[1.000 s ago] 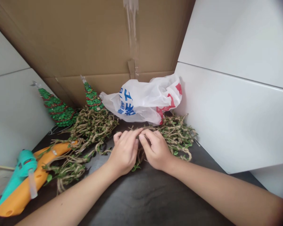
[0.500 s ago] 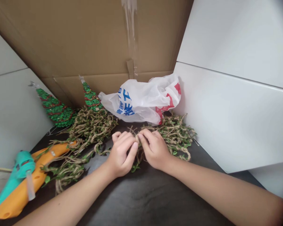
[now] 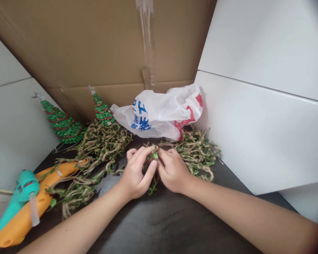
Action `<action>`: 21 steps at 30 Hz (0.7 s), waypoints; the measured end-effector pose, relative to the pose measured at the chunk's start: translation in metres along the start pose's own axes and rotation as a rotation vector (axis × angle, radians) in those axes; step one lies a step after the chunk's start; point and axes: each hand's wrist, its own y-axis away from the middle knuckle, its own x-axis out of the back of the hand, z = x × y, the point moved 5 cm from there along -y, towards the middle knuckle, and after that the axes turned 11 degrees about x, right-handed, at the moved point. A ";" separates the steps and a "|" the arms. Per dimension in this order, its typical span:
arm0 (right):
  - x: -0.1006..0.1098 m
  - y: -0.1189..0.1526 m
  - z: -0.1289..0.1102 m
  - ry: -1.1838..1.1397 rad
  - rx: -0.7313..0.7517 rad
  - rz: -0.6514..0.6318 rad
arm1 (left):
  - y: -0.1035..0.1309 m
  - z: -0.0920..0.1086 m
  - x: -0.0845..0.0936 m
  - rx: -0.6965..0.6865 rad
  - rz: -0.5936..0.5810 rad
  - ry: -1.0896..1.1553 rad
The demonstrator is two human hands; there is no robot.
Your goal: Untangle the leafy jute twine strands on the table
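Note:
My left hand (image 3: 137, 173) and my right hand (image 3: 175, 169) meet over the dark table (image 3: 159, 225), both closed on a piece of twine with green leaves (image 3: 154, 155). Part of the twine shows between my fingertips, and a few leaves hang below my hands. Behind my right hand spreads a heap of leafy twine (image 3: 198, 151). Another tangled heap (image 3: 103, 141) lies beyond my left hand, with strands trailing toward the near left.
Two small green tinsel trees (image 3: 62, 121) stand at the back left. A crumpled white plastic bag (image 3: 161, 113) rests against a cardboard sheet (image 3: 95, 42). An orange and teal glue gun (image 3: 29, 183) lies at left. White panels (image 3: 262, 134) flank the table.
My left index finger and thumb have parted a little, and a green leaf now shows on the twine between my hands. My right fingers have shifted slightly.

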 end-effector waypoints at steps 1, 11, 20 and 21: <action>0.000 0.000 0.000 0.006 0.001 0.003 | 0.000 -0.001 -0.001 0.007 0.000 -0.015; 0.010 0.000 -0.003 0.001 -0.030 0.133 | -0.004 -0.004 -0.003 0.169 -0.067 -0.123; 0.009 -0.001 0.002 0.000 -0.097 0.138 | -0.008 -0.011 -0.002 0.273 -0.032 -0.143; 0.010 -0.001 0.002 -0.004 -0.100 0.146 | -0.008 -0.012 -0.003 0.281 -0.037 -0.146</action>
